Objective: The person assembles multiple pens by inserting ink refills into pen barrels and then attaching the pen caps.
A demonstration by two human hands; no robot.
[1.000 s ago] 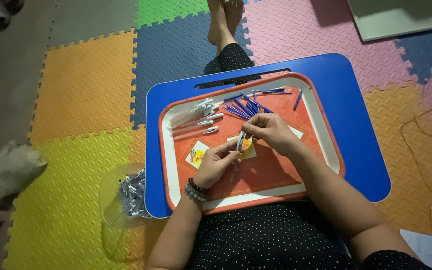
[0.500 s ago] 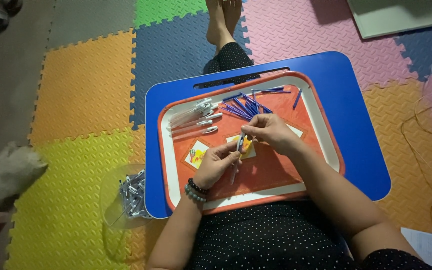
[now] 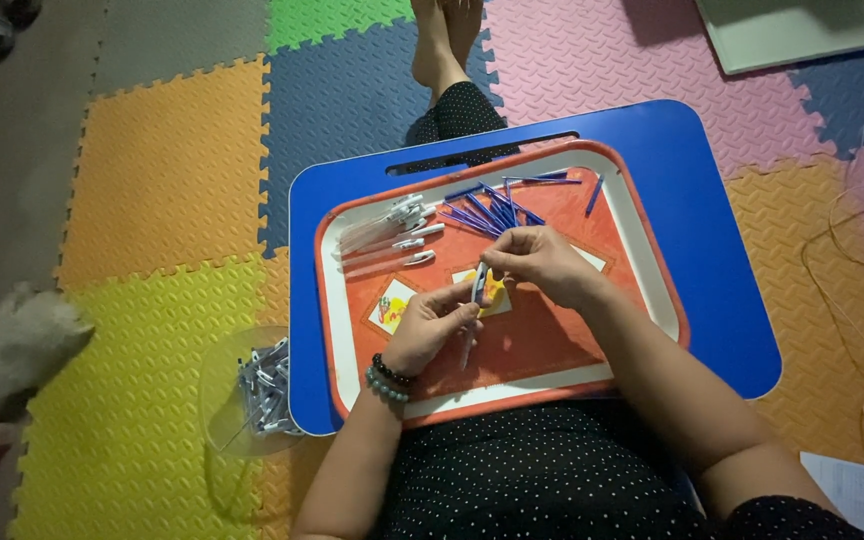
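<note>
So from my feed: I'm sitting on a floor of interlocking foam mats (image 3: 152, 150) in yellow, orange, blue, green and pink, with a blue lap table (image 3: 712, 260) across my legs. On it sits an orange tray (image 3: 552, 350) with a white rim. My left hand (image 3: 432, 328) is pinched around a clear pen barrel (image 3: 472, 320) over the tray's middle, and my right hand (image 3: 542, 262) has its fingertips closed narrow on the barrel's top end. A heap of blue refills (image 3: 497, 208) lies at the tray's far side, empty clear barrels (image 3: 387, 235) to its left. Beside the table on the mat, a clear bag of pens (image 3: 260, 390). Something white and furry (image 3: 12, 345) at the left edge.
</note>
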